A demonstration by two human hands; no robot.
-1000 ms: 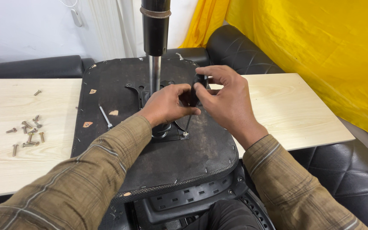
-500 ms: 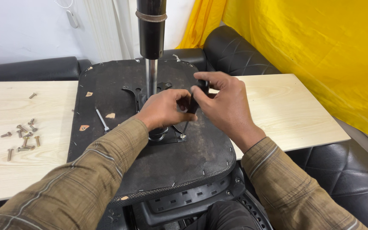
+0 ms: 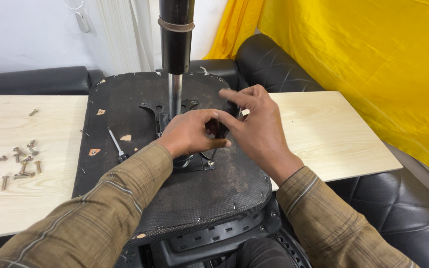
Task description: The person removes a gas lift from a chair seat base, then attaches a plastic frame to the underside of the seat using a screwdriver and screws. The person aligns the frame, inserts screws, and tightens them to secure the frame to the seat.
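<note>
Bench (image 3: 26, 198) of pale wood runs across the view, with black sofa cushions (image 3: 274, 59) behind and a yellow curtain (image 3: 373, 74) from 1 to 3 o'clock. Loose bolts (image 3: 20, 161) are scattered at 9 o'clock. An upturned chair seat (image 3: 224, 188) lies dead centre, its gas column (image 3: 176, 44) pointing up at 12. A small tool (image 3: 115, 145) rests on it. Left hand (image 3: 187, 134) sits curled at the column base, grip clenched on the black mechanism part (image 3: 219, 130). Right hand (image 3: 256, 124) meets it, fingers pinching the same part.
</note>
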